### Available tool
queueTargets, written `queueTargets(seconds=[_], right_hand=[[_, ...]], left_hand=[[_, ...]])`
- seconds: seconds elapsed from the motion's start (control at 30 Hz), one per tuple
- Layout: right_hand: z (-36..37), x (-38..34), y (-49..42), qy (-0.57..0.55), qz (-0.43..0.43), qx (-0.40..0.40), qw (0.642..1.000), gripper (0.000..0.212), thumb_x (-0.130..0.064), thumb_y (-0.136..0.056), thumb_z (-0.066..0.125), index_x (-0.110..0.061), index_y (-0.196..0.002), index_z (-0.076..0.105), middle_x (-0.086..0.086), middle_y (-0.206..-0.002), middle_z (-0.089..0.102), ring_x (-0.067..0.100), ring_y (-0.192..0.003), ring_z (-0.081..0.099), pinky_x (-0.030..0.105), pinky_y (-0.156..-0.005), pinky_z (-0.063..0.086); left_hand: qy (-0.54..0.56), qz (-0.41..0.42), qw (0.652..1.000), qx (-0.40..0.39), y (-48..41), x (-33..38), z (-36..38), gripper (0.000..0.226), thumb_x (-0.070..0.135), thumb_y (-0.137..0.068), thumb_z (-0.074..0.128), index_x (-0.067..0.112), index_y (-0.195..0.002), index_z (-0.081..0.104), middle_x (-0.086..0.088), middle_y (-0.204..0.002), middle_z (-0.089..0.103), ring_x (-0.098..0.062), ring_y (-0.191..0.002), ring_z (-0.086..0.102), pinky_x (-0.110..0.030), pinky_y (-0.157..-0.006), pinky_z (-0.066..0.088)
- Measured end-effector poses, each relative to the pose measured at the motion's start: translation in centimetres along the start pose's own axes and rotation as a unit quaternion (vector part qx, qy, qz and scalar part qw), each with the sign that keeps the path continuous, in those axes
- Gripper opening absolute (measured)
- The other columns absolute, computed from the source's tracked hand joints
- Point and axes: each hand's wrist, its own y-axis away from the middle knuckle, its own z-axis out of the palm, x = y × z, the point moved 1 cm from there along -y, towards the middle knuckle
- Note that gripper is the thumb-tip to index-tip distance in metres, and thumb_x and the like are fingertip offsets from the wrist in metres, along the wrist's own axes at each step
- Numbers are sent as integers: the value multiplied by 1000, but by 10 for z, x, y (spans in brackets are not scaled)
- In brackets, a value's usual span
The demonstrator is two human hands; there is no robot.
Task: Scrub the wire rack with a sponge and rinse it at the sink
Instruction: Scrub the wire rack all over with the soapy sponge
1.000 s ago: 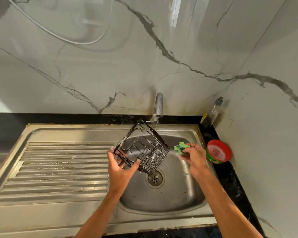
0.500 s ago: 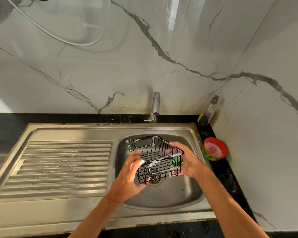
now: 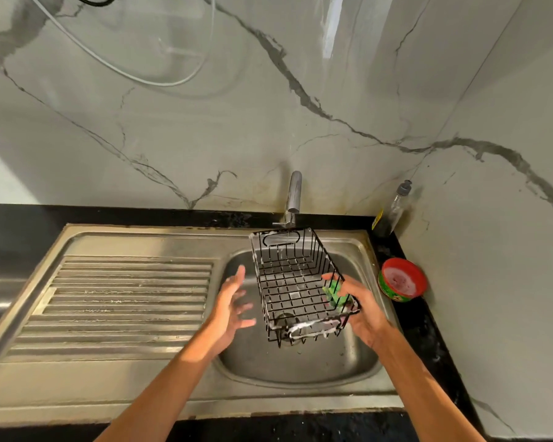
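Note:
The black wire rack (image 3: 288, 275) is a basket streaked with white suds, held upright over the steel sink basin (image 3: 300, 362), its far end under the tap (image 3: 293, 196). My right hand (image 3: 361, 309) grips the rack's near right corner and presses the green sponge (image 3: 335, 291) against its wall. My left hand (image 3: 232, 309) hovers just left of the rack with fingers spread, not touching it. A thin stream of water falls from the tap onto the rack's far end.
A ribbed steel drainboard (image 3: 125, 301) lies left of the basin. On the black counter at right stand a red-rimmed tub of dish soap (image 3: 402, 280) and a clear bottle (image 3: 393, 212) in the corner. Marble walls close the back and right.
The rack has turned from tilted on its side to upright and lengthwise. My left hand has let go of it. My right hand now holds it together with the sponge.

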Motion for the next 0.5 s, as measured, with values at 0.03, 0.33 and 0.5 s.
queueTargets(seconds=[0.03, 0.33, 0.5], right_hand=[[-1, 2, -1, 18, -7, -15, 1000, 67, -30, -53, 73, -14, -118, 70, 18, -127, 63, 32, -108, 58, 59, -93, 53], [-16, 23, -8, 113, -141, 224, 958, 29, -19, -102, 52, -28, -130, 55, 8, -133, 55, 22, -113, 60, 45, -91, 55], [57, 8, -18, 317, -234, 123, 911, 44, -20, -102, 53, -27, -142, 38, -12, -119, 65, -4, -69, 67, 21, -57, 57]], left_hand=[[24, -57, 998, -14, -3, 7, 7, 79, 66, -55, 88, 34, -120, 56, -12, -117, 62, -34, -103, 71, -68, -88, 53], [-99, 2, 993, 58, -29, 2, 34, 78, -1, -82, 75, 19, -148, 38, -18, -120, 70, -30, -91, 76, -42, -74, 60], [-229, 93, 968, 44, -18, 4, 49, 106, 28, -78, 85, 29, -160, 19, -13, -158, 39, -26, -112, 68, -37, -88, 55]])
